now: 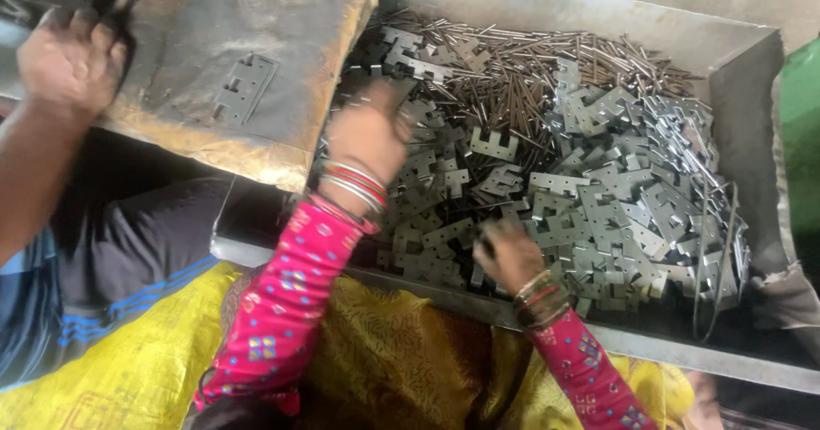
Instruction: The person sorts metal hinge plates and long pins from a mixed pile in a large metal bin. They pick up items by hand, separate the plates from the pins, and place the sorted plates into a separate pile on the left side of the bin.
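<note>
A grey metal tray (752, 80) holds a heap of flat notched hinge plates (598, 191) and thin metal pins (547, 58). My left hand (369, 135), in a pink sleeve with bangles, hovers over the left part of the heap near the tray's left wall. It is blurred, its fingers are curled, and whether it grips a plate is unclear. My right hand (510, 257) rests low in the heap near the tray's front edge, with its fingers closed around a few plates.
A worn, rusty metal block (213, 80) with a hinge-shaped recess sits left of the tray. Another person's hand (70, 61) grips something dark at its top left corner. Yellow cloth (401, 353) covers my lap below. A green object (803, 140) stands at the right edge.
</note>
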